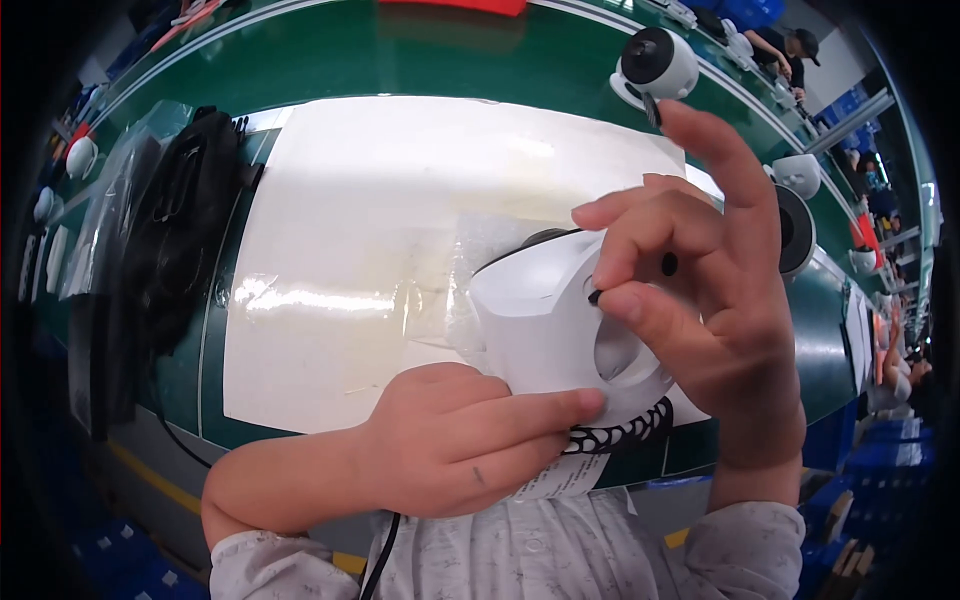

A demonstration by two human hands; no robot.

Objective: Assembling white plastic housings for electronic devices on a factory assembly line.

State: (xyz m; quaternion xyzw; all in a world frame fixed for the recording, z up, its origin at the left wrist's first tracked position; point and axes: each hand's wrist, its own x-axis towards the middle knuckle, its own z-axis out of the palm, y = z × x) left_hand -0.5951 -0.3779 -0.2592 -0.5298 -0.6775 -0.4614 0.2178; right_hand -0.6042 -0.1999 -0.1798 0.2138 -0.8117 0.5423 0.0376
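Observation:
A white rounded plastic housing [535, 315] with a round recess and a black mesh-patterned edge is tilted in front of me. My left hand [470, 425] is wrapped round its lower left, index finger stretched along the white shell. Above the recess, my right hand [710, 260] pinches a small black piece [595, 297] between thumb and a finger. Its kind is too small to tell. Another small dark piece [652, 109] shows at the tip of a raised finger of that hand. A black dot [669, 264] appears between the fingers.
A white sheet [330, 200] covers part of the green table [430, 55]. Black bags [185, 220] and clear plastic lie at the left. A white device with a black dome [655, 65] stands at the back right. Other people work beyond, at right.

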